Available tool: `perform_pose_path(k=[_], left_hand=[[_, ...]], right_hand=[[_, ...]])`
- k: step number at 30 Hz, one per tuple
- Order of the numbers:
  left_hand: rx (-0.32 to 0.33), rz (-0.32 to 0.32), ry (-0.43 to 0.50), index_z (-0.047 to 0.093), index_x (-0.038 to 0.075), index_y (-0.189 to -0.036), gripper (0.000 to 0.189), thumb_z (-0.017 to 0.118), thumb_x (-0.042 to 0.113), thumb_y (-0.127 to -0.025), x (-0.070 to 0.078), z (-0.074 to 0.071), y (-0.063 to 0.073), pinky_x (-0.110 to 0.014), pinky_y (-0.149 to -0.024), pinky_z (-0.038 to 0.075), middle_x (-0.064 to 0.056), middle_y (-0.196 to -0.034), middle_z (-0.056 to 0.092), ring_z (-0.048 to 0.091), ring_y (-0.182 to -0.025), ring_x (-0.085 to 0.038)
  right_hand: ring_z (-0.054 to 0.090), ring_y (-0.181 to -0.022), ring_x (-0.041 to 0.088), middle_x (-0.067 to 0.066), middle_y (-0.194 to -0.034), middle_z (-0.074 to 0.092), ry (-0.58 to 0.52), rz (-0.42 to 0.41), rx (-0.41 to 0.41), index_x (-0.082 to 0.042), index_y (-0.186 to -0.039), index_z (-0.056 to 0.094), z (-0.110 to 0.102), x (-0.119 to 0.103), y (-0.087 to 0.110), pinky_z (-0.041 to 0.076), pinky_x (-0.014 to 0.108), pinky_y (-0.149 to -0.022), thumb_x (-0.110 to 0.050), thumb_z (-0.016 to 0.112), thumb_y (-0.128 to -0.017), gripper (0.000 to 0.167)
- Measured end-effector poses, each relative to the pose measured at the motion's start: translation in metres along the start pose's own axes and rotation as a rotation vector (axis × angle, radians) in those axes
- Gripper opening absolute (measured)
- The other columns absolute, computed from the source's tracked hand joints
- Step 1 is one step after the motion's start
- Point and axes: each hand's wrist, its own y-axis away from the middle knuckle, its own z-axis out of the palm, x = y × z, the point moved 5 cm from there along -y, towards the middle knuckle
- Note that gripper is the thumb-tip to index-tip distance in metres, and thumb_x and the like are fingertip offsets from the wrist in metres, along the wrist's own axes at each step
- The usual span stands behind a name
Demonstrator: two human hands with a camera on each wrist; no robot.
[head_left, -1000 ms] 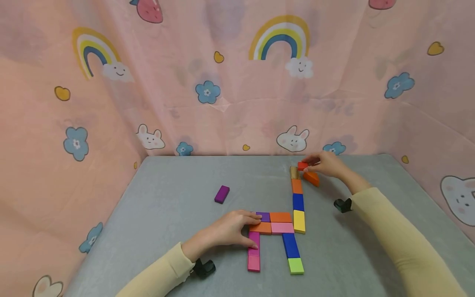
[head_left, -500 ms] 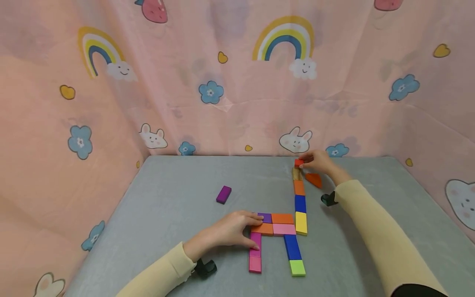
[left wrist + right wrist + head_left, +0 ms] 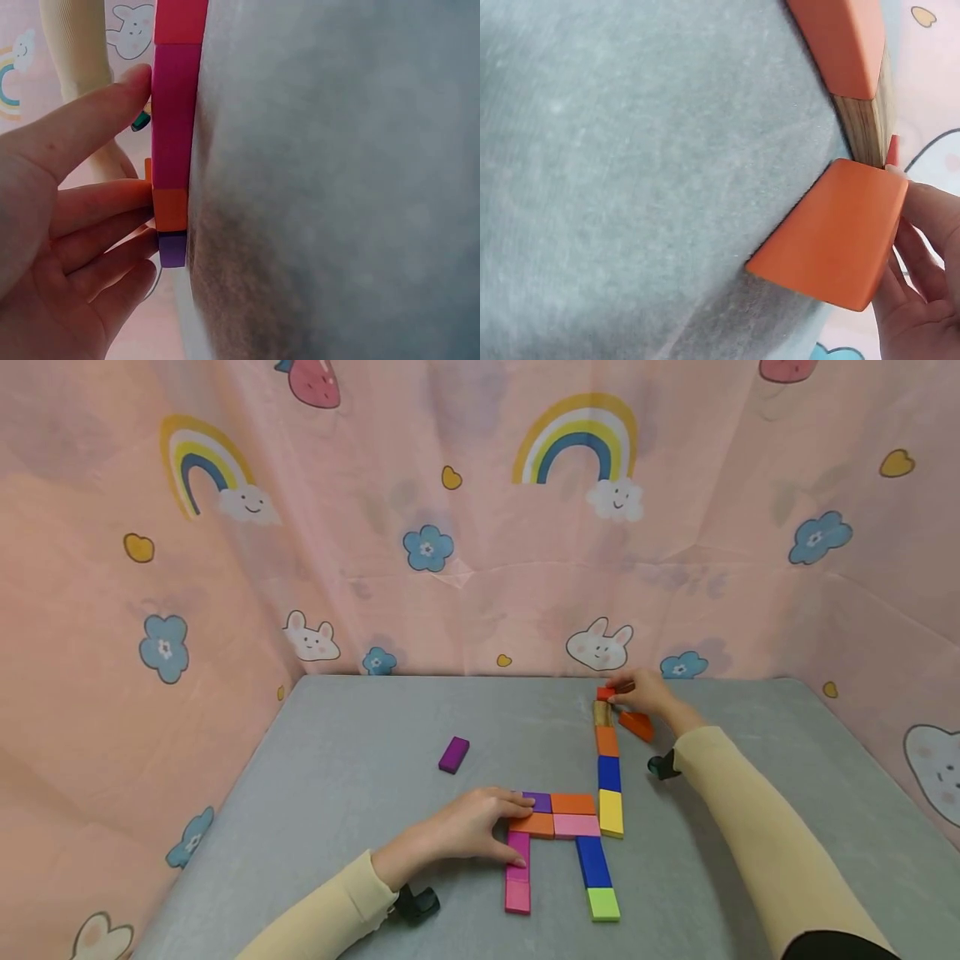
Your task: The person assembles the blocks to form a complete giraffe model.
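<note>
My right hand [image 3: 645,691] pinches a small red block [image 3: 603,693] at the far end of a column of flat blocks. That red block meets a bare-wood block [image 3: 602,714], followed by orange [image 3: 607,741], blue [image 3: 609,774] and yellow blocks [image 3: 611,814]. Beside the wood block lies an orange wedge-shaped block [image 3: 829,232], partly in front of the hand in the right wrist view. My left hand [image 3: 468,822] rests with its fingers on the purple [image 3: 538,802] and orange blocks [image 3: 531,825], its thumb on a magenta block [image 3: 517,847].
A loose purple block [image 3: 453,755] lies left of the column. Orange [image 3: 573,804] and pink blocks [image 3: 576,826] continue the two rows, with a blue block [image 3: 594,862] and a lime green block [image 3: 603,904] below. Pink patterned cloth [image 3: 480,527] stands behind the grey tabletop [image 3: 360,735].
My right hand has moved slightly left with the red block, bringing it to the end of the wood block. The left hand has stayed on its blocks.
</note>
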Motion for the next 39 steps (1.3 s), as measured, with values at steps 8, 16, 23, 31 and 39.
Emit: perform_pose_path(k=[8,16,23,31,39], left_hand=[[-0.008,-0.004,0.006,0.058,0.016,-0.132,0.064,0.073,0.049,-0.078,0.000,0.001,-0.001,-0.033,-0.106,0.041,0.006,-0.139,0.052,0.047,-0.130,-0.016],[-0.003,0.002,-0.003,0.058,0.016,-0.131,0.064,0.073,0.048,-0.078,0.001,0.001,-0.001,-0.034,-0.106,0.041,0.005,-0.139,0.053,0.047,-0.130,-0.017],[-0.002,-0.001,0.000,0.058,0.016,-0.131,0.064,0.073,0.048,-0.078,0.002,0.000,-0.001,-0.034,-0.106,0.041,0.005,-0.139,0.053,0.046,-0.130,-0.016],[0.003,0.005,-0.002,0.058,0.016,-0.131,0.063,0.073,0.048,-0.079,0.002,0.001,-0.001,-0.033,-0.105,0.041,0.005,-0.138,0.053,0.047,-0.129,-0.016],[0.004,0.009,0.000,0.059,0.016,-0.131,0.063,0.073,0.048,-0.079,0.000,0.001,0.001,-0.032,-0.105,0.042,0.005,-0.138,0.053,0.048,-0.129,-0.016]], right_hand=[[0.055,-0.110,0.041,0.025,-0.120,0.060,0.005,0.001,0.001,0.003,-0.121,0.061,0.000,0.002,0.003,0.049,0.049,-0.093,-0.007,0.059,-0.092,0.031],[0.055,-0.110,0.040,0.024,-0.120,0.060,0.034,-0.005,0.001,0.000,-0.121,0.062,0.001,0.002,0.002,0.049,0.049,-0.093,-0.008,0.058,-0.093,0.029],[0.053,-0.113,0.041,0.025,-0.123,0.058,0.033,-0.004,-0.004,0.001,-0.122,0.060,-0.001,0.001,0.004,0.046,0.051,-0.096,-0.006,0.056,-0.094,0.030],[0.052,-0.117,0.042,0.028,-0.128,0.054,0.020,0.029,0.109,0.005,-0.129,0.052,-0.013,-0.004,0.023,0.046,0.051,-0.096,-0.017,0.060,-0.093,0.043],[0.058,-0.108,0.044,0.031,-0.118,0.059,0.050,0.002,0.240,0.010,-0.123,0.055,-0.018,-0.004,0.060,0.050,0.052,-0.089,-0.021,0.066,-0.090,0.047]])
